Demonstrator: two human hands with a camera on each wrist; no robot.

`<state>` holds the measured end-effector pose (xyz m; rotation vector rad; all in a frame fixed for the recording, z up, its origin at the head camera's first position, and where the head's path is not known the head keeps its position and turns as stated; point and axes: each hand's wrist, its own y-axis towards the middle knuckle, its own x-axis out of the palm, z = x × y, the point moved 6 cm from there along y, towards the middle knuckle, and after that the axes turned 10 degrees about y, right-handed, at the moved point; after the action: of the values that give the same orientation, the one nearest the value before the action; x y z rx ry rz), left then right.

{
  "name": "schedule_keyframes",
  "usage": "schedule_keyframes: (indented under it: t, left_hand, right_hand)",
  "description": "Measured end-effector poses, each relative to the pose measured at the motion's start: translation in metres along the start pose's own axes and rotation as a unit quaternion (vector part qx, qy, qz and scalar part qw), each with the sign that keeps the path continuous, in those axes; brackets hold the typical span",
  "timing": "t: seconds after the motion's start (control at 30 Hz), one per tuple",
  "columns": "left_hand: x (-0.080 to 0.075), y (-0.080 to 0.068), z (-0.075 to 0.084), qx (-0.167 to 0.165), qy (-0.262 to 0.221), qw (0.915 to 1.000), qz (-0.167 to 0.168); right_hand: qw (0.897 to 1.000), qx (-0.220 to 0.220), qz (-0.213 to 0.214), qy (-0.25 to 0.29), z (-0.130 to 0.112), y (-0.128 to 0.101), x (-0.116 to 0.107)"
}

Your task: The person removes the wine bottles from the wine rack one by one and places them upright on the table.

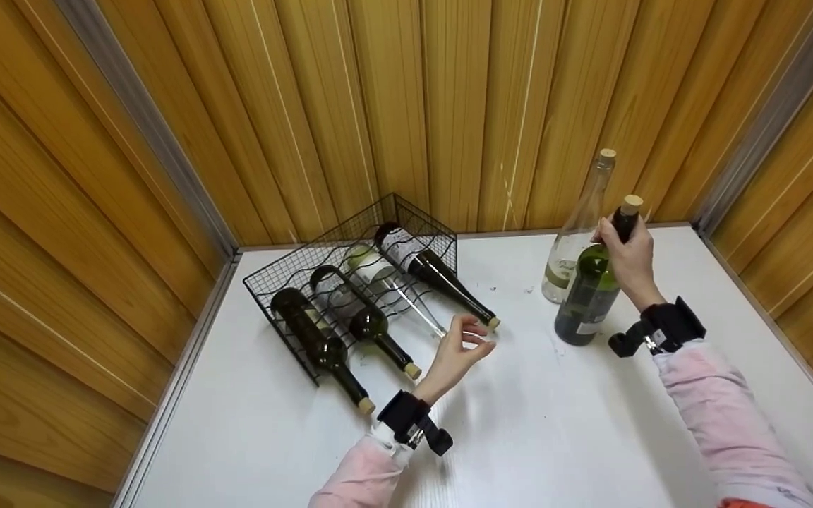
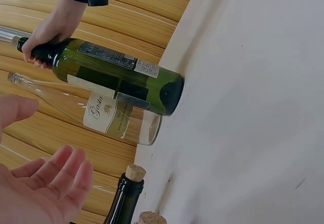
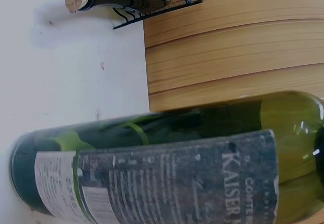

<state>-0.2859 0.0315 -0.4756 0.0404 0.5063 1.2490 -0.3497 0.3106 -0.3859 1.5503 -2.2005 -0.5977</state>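
My right hand (image 1: 634,261) grips a green wine bottle (image 1: 586,303) around its dark neck, just below the cork. The bottle is nearly upright, its base at the white tabletop; whether it touches is unclear. Its dark label fills much of the right wrist view. Just behind it stands a clear glass bottle (image 2: 61,95) with a cream label. My left hand (image 1: 457,353) is in the air, fingers loosely bent and holding nothing. It is nearest the corked necks of a clear bottle (image 1: 406,300) and a dark bottle (image 1: 449,276) lying in a black wire rack (image 1: 286,262).
Two more dark corked bottles, one nearer the left (image 1: 308,328) and one beside it (image 1: 370,324), lie in the rack with necks pointing toward the front right. Wooden panel walls (image 1: 449,106) enclose the back and sides of the white table (image 1: 533,437).
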Motion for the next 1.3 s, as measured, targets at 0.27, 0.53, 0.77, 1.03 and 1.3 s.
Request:
schedule_keyframes:
  t: [0.27,0.53,0.77,1.03,1.3]
  left_hand:
    - [-0.004,-0.001,0.0,-0.013,0.005,0.9999,0.0]
    - [-0.013,0.004,0.013,-0.009,-0.006,0.9999,0.004]
    - [-0.036,0.016,0.029,-0.001,0.0,0.9998,0.021]
    - [-0.077,0.05,0.007,0.009,0.054,0.9951,0.083]
    - [-0.166,0.055,0.007,-0.023,0.223,0.9542,0.198]
  right_hand:
    - [0.997,0.015,-0.059,-0.044,-0.017,0.001,-0.001]
    - [0.988,-0.157,0.0,0.008,-0.087,0.0,0.011]
    - [0.96,-0.271,-0.072,0.002,-0.117,-0.027,0.063]
    - [0.948,-0.26,-0.183,-0.006,-0.049,-0.05,0.106]
    - [0.949,-0.112,-0.29,-0.047,0.019,-0.071,0.132]
